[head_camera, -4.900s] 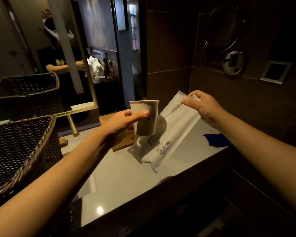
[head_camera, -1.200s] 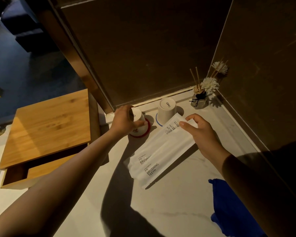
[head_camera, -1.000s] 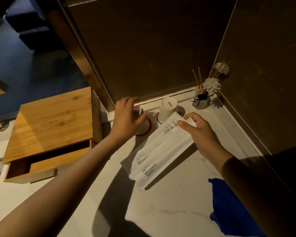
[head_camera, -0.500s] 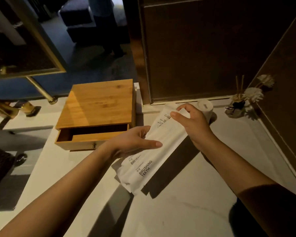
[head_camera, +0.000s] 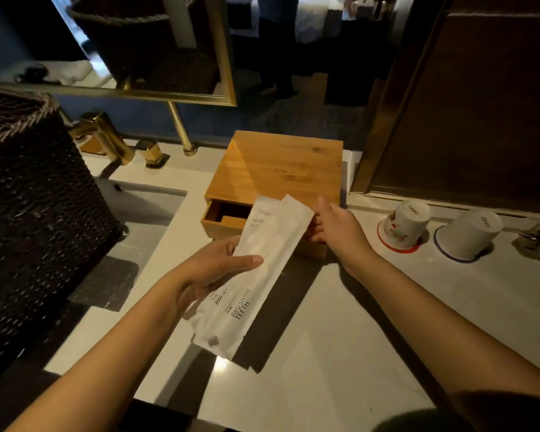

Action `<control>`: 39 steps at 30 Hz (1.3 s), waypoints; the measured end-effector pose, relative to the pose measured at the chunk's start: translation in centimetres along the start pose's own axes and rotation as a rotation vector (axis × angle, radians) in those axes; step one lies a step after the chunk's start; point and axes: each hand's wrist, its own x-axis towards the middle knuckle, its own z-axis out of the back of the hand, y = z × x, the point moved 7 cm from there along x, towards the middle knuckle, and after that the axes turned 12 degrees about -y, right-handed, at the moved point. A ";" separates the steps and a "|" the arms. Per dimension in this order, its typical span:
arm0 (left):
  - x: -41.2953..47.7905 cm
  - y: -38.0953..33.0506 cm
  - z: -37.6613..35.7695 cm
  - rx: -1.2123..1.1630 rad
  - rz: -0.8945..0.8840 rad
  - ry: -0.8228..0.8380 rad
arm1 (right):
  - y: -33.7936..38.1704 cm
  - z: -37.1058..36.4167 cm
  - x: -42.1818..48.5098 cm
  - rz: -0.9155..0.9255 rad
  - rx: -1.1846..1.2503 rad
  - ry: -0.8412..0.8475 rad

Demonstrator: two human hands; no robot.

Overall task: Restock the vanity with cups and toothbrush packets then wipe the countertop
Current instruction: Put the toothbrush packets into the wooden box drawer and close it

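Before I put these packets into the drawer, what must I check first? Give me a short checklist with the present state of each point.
1. Toothbrush packets held securely in left hand: ok.
2. Drawer of wooden box open far enough for the packets: probably not ok, it is only partly open.
3. Right hand at drawer front: ok; its grip: cannot tell.
4. Free room inside drawer: cannot tell, mostly hidden.
5. Cups placed upside down: ok.
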 end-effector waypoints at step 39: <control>-0.6 0.8 14.1 -0.205 0.097 -0.252 | -1.3 -6.2 -9.3 0.519 -0.597 0.019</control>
